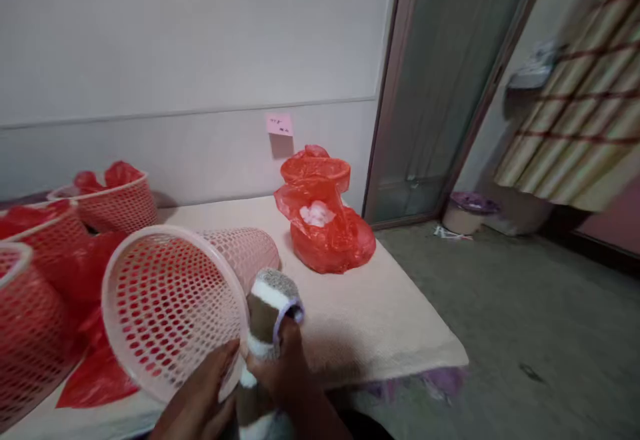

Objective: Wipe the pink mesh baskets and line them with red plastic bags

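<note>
While steadying a pink basket (180, 293), apparently wiping its rim (109, 303) with a striped cloth (263, 323)

Location of basket: on its side on the pale table cover (390, 320), mouth toward the viewer, base pointing away to the right. With left hand (210, 387) at the lower right of the rim, gripping the lip; part of this grasp hidden, so cannot tell exact finger placement. With right hand (285, 370), just beside the left, clamping the bunched cloth: brown, white and grey bands, purplish edging, upper end sticking up past the fist. Seemingly touching the outside of the rim there; contact line covered by fingers.

Step in hand, judging from this pairing: wiping down the basket, rim first or rim last. Cannot tell how much already wiped.

Next move, as judged: calls for keeping the left grasp firm, pressing cloth flat to the lip, then turning the basket little by little to bring fresh rim under the cloth. Worth watching: rolling of the round body if let go, snagging of loose cloth in the mesh holes.

Nearby, to the left: three more pink baskets (117, 203), with red plastic (105, 377) in and among them. To the right, apart from both hands: an open red bag (340, 240) with white contents (317, 213), too indistinct to identify.
</note>
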A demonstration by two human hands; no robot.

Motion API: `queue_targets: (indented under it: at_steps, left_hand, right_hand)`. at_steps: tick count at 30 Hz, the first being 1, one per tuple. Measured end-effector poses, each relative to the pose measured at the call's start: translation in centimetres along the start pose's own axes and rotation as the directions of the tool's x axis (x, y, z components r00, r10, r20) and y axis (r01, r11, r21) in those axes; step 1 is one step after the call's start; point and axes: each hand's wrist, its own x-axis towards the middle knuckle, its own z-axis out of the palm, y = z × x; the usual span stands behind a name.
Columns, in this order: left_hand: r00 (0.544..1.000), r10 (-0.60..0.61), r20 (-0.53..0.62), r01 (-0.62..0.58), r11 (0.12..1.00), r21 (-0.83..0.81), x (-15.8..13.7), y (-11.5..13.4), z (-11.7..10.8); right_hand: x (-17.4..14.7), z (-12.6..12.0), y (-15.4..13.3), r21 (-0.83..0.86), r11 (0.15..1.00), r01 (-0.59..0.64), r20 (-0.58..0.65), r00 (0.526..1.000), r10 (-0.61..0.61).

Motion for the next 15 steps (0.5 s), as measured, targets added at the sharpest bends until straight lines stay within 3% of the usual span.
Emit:
queue_targets:
  at_steps: [4,7,9,11,13,15]
  left_hand:
    - [0.996,0.015,-0.088,-0.022,0.996,-0.081,-0.2,-0.2,-0.6]
    - [0.99,-0.105,-0.09,0.074,0.952,-0.298,0.6,-0.3,-2.0]
    - [0.962,-0.272,-0.032,0.227,0.856,-0.464,1.3,-0.4,-3.1]
    - [0.855,-0.518,0.031,0.431,0.677,-0.596,2.0,-0.2,-4.3]
    - [0.656,-0.751,0.08,0.585,0.438,-0.683,2.9,0.3,-5.7]
    - [0.469,-0.876,0.117,0.636,0.243,-0.732,3.9,1.1,-7.2]
  right_hand:
    - [-0.5,-0.1,1.1,-0.072,0.997,-0.027,-0.02,0.999,0.026]
    - [0.1,-0.2,2.0,-0.112,0.993,-0.028,-0.071,0.997,0.02]
    - [1.0,-0.5,2.5,-0.141,0.989,-0.043,-0.159,0.987,0.02]
    - [2.2,-1.3,2.7,-0.175,0.982,-0.077,-0.252,0.967,0.032]
    - [3.6,-2.6,2.9,-0.28,0.953,-0.116,-0.356,0.934,0.009]
    - [4.8,-4.1,3.0,-0.425,0.889,-0.17,-0.452,0.891,-0.046]
